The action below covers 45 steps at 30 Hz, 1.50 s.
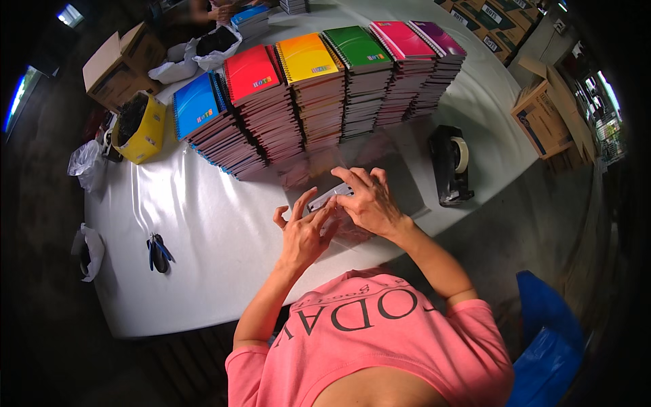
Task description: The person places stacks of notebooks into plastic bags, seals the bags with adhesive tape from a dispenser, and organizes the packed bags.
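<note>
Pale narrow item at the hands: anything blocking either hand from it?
Nothing visible: the left hand and right hand both appear to touch the pale narrow item. The notebook stacks stand beyond it, not between.

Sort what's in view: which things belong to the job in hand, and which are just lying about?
In hand or likely part of it:
- small pale piece being handled
- clear plastic sheet
- notebook stacks
- tape dispenser

Apparently lying about:
- pliers
- yellow container
- cardboard boxes
</note>
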Motion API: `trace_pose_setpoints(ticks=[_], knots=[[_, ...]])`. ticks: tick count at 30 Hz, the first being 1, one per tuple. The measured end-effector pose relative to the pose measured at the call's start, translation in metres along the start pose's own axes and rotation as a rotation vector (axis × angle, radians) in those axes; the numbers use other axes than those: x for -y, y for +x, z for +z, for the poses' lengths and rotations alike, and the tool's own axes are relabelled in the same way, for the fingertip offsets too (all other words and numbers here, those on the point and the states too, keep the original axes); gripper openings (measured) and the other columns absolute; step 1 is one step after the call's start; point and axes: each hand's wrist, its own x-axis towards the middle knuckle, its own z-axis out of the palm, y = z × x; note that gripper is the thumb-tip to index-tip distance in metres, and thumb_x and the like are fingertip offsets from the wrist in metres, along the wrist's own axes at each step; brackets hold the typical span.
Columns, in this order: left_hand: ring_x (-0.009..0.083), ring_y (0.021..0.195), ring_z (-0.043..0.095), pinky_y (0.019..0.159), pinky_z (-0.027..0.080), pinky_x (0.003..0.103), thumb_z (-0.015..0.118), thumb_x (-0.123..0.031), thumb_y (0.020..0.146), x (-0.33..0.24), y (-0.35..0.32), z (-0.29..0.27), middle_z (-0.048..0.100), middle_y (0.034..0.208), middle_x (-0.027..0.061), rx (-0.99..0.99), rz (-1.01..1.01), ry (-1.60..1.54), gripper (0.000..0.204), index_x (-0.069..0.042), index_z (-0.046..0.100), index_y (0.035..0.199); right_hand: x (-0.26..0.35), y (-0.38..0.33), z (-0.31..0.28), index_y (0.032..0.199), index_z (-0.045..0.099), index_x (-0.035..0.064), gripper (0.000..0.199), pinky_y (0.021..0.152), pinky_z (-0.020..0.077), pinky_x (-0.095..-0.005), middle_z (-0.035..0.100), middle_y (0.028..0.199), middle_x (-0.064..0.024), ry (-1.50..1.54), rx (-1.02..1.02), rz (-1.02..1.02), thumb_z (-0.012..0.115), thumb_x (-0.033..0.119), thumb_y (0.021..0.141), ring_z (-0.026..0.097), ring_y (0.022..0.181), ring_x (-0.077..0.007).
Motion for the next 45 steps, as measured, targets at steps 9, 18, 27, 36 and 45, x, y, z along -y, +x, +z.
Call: trace_pose_setpoints(ticks=[9, 18, 27, 36, 45], knots=[[0.0149, 0.116, 0.052, 0.093, 0.019, 0.050, 0.070, -0.026, 0.078, -0.006, -0.005, 0.001, 0.067, 0.108, -0.0064, -0.075, 0.069, 0.115, 0.022, -0.025, 0.070, 0.099, -0.066, -0.055, -0.054, 0.107, 0.068, 0.0118, 0.032, 0.097, 0.0380, -0.0344, 0.052, 0.123, -0.0090, 0.386, -0.340, 0.481, 0.067, 0.016, 0.075, 0.052, 0.107, -0.0213], [0.0109, 0.103, 0.060, 0.090, 0.024, 0.046, 0.068, -0.024, 0.079, -0.006, -0.004, 0.005, 0.067, 0.109, -0.0049, -0.094, 0.096, 0.107, 0.020, -0.022, 0.070, 0.099, -0.155, -0.163, -0.069, 0.092, 0.067, 0.0075, 0.035, 0.064, 0.0379, -0.0289, 0.062, 0.090, -0.0047, 0.534, -0.229, 1.505, 0.066, 0.041, 0.082, 0.051, 0.077, -0.0142], [0.0107, 0.101, 0.060, 0.091, 0.024, 0.046, 0.069, -0.024, 0.078, -0.007, -0.005, 0.007, 0.067, 0.108, -0.0043, -0.115, 0.098, 0.106, 0.021, -0.020, 0.070, 0.099, -0.168, -0.185, -0.082, 0.099, 0.065, 0.0125, 0.025, 0.072, 0.0458, -0.0398, 0.052, 0.103, 0.0034, 1.352, -0.602, 1.359, 0.060, 0.033, 0.086, 0.045, 0.086, -0.0123], [0.0153, 0.090, 0.061, 0.077, 0.036, 0.035, 0.074, -0.014, 0.072, -0.013, -0.005, 0.004, 0.064, 0.103, 0.0010, -0.152, 0.032, -0.058, 0.018, -0.016, 0.072, 0.090, -0.131, -0.272, -0.019, 0.093, 0.068, 0.0021, 0.019, 0.087, 0.0439, -0.0429, 0.056, 0.120, -0.0071, -0.638, -0.478, 1.147, 0.063, 0.018, 0.085, 0.058, 0.093, -0.0165], [0.0233, 0.090, 0.062, 0.078, 0.042, 0.036, 0.075, -0.007, 0.069, 0.004, -0.014, 0.026, 0.065, 0.103, 0.0059, -0.241, 0.076, -0.230, 0.043, -0.006, 0.052, 0.105, 0.020, -0.072, -0.024, 0.077, 0.069, 0.0014, 0.023, 0.049, 0.0335, -0.0192, 0.053, 0.058, 0.0033, 1.055, -0.352, 0.850, 0.066, 0.022, 0.087, 0.044, 0.053, -0.0027]])
